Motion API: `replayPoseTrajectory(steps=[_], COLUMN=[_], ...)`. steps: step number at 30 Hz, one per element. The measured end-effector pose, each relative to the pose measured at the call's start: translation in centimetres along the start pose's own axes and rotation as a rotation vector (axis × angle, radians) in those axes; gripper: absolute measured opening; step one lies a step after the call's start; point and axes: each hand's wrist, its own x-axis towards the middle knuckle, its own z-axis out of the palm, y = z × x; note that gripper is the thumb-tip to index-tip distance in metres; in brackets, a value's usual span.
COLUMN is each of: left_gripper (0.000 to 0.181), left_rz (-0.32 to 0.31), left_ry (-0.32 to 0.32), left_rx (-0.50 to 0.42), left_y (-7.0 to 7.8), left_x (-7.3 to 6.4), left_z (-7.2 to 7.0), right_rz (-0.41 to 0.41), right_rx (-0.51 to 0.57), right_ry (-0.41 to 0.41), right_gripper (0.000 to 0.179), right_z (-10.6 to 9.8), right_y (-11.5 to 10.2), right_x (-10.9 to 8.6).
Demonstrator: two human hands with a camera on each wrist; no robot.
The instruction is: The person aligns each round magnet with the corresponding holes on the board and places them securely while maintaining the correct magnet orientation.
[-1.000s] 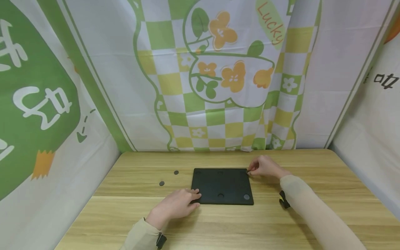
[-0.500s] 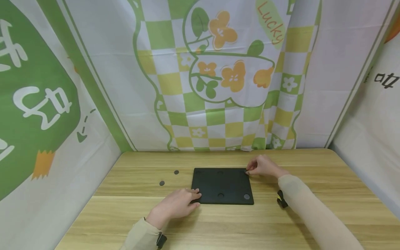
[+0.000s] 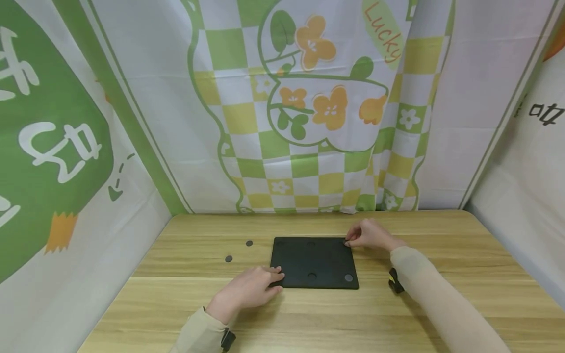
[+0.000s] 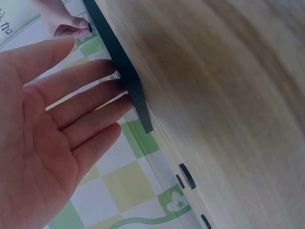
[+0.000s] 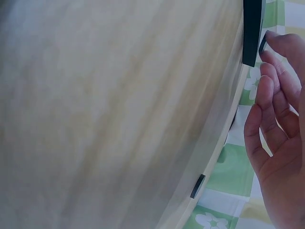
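A flat black board [image 3: 309, 260] with round recesses lies on the table, a grey disc [image 3: 348, 278] in its near right recess. My left hand [image 3: 249, 288] rests its extended fingers on the board's near left corner; the left wrist view shows the fingertips [image 4: 125, 101] right at the board edge. Over the far right corner, my right hand [image 3: 371, 234] pinches a small dark disc [image 5: 263, 43] between thumb and index finger. In the right wrist view that disc is tilted, close beside the board, and the other fingers are loosely bent.
Two dark discs, one farther [image 3: 249, 243] and one nearer [image 3: 228, 259], lie on the wooden table [image 3: 176, 294] left of the board. Another thin dark disc [image 5: 198, 186] shows in the right wrist view. A patterned curtain [image 3: 291, 171] hangs behind the table.
My right hand has shifted slightly left, bringing the pinched disc from the board's far right edge in over its corner. The left hand and the board stay put.
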Motion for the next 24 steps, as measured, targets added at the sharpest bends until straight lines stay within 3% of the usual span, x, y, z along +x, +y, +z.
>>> replayPoseTrajectory(steps=[24], left_gripper=[0.036], left_rz=[-0.018], left_ry=[-0.008], left_rx=[-0.006], left_y=[0.39], left_x=[-0.14], left_z=[0.07], right_rz=[-0.001], right_rx=[0.027], right_ry=[-0.026], right_gripper=[0.009], right_z=[0.48], right_y=[-0.65], right_x=[0.20])
